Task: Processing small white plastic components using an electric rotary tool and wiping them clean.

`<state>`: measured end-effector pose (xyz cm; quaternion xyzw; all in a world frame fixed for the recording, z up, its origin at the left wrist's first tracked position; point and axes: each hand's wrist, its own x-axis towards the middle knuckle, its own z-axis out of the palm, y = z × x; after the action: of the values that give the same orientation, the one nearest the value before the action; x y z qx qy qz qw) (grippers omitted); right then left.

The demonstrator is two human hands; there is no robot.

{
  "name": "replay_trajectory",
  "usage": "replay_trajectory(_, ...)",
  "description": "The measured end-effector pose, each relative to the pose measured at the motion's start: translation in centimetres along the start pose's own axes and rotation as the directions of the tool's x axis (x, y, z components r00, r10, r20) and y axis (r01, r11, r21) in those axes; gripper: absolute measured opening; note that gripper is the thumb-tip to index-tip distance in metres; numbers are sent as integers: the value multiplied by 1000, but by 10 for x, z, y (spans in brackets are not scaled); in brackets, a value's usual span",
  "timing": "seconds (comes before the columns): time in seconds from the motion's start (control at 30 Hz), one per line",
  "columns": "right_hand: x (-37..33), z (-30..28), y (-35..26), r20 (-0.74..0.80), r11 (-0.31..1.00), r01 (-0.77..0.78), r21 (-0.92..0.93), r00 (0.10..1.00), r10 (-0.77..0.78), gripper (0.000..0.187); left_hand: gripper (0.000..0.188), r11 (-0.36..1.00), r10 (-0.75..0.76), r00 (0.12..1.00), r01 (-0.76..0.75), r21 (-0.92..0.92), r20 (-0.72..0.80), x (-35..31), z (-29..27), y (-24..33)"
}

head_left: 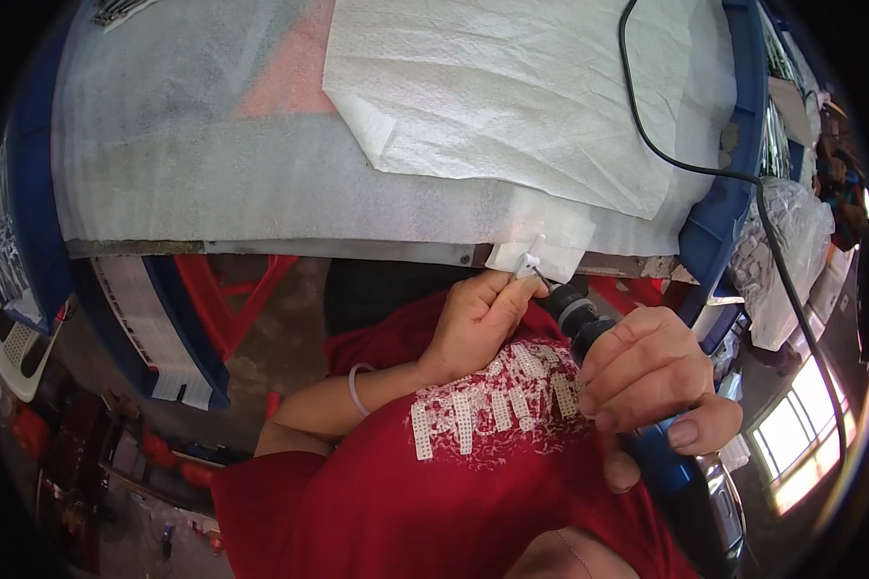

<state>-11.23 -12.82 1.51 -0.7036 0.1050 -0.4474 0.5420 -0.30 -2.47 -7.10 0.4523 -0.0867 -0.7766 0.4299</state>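
My left hand (483, 314) pinches a small white plastic piece (528, 262) at the near edge of the table. Behind that piece lies a folded white pad (560, 241), hanging partly over the edge. My right hand (652, 376) is wrapped round a blue and black electric screwdriver (577, 317), held slanting up and to the left. Its thin bit reaches the white piece beside my left fingertips; whether it touches is too small to tell. My palm and fingers hide part of the screwdriver's body.
White sheeting (261, 179) covers the table, with a loose, curled sheet (512, 96) on top. A black cord (637, 106) runs across it and down the right side. Blue trays (719, 207) flank the table. A clear plastic bag (782, 241) stands at right; a red stool (232, 299) is underneath.
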Motion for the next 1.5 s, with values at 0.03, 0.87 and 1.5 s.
replay_trajectory(0.03, -1, 1, 0, 0, 1000, 1, 0, 1000, -1, 49, 22, 1000, 4, 1000, -4, 3, 3, 0, 0, -1)
replay_trajectory(0.87, 7, 12, 6, -26, 999, 9, 37, 1000, -8, 40, 22, 999, 45, 999, -45, 29, 14, 0, -3, -4)
replay_trajectory(1.5, -4, -1, -3, 3, 999, 24, -22, 1000, -24, 49, 20, 999, -28, 1000, 28, -44, 0, -1, 2, 3)
